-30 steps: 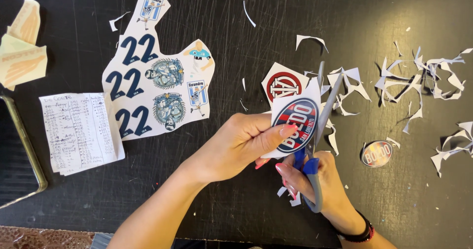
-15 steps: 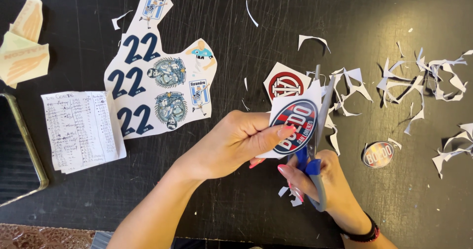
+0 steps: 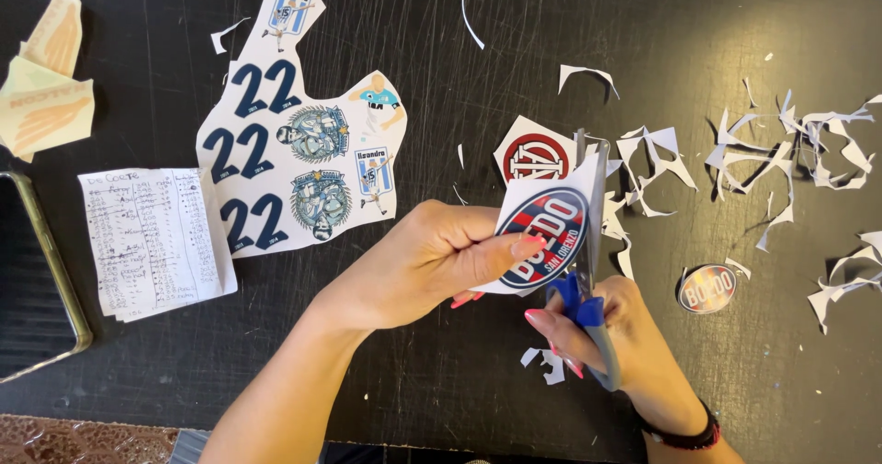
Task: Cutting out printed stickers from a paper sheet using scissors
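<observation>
Pinching an oval sticker (image 3: pixel 544 236) steady w/ closed left hand (image 3: pixel 432 266) fingers; right hand (image 3: pixel 611 331), at 4 o'clock, gripped blue-handled scissors (image 3: pixel 588 271) trimming its edge.

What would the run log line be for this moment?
left hand: holds oval sticker | right hand: works blue-handled scissors, blades at sticker edge | surface: black table, paper scraps
</observation>
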